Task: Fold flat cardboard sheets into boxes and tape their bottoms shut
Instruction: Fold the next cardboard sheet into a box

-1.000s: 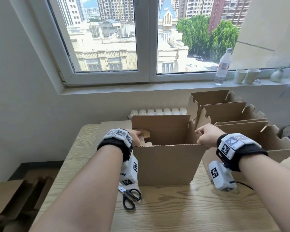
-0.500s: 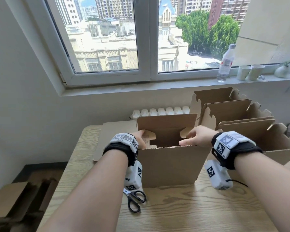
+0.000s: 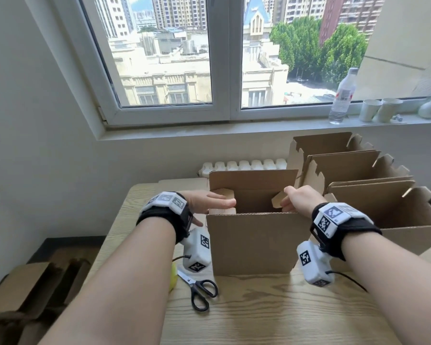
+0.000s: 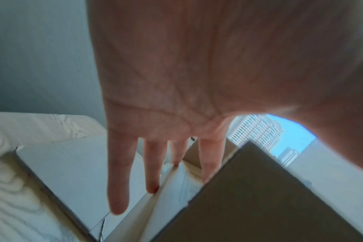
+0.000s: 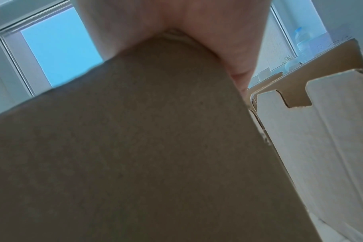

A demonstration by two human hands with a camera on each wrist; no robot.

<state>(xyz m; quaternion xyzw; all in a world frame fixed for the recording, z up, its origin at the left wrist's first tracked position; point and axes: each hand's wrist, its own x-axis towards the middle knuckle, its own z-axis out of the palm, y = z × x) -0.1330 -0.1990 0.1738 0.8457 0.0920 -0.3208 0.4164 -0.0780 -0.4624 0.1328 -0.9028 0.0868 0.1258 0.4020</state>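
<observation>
A brown cardboard box (image 3: 254,245) stands upright on the wooden table (image 3: 271,314), its top open. My left hand (image 3: 209,202) reaches over the box's left edge with straight fingers lying on the left side flap (image 3: 225,194), which leans inward. In the left wrist view the left hand (image 4: 155,98) shows an open palm and straight fingers beside the box wall (image 4: 259,196). On the other side, my right hand (image 3: 296,200) rests its fingers on the right side flap (image 3: 276,199). The box wall (image 5: 135,147) fills the right wrist view and hides the right hand's (image 5: 197,24) fingers.
Black-handled scissors (image 3: 202,292) lie in front of the box, beside a yellow-green object (image 3: 173,277) half hidden by my arm. Several folded boxes (image 3: 358,170) crowd the table's right side. A flat sheet (image 3: 179,183) lies behind. Bottle (image 3: 342,95) and cups (image 3: 378,109) stand on the sill.
Both hands have moved inward over the box's opening, and the two side flaps have tipped further toward the middle. The box itself has stayed in place.
</observation>
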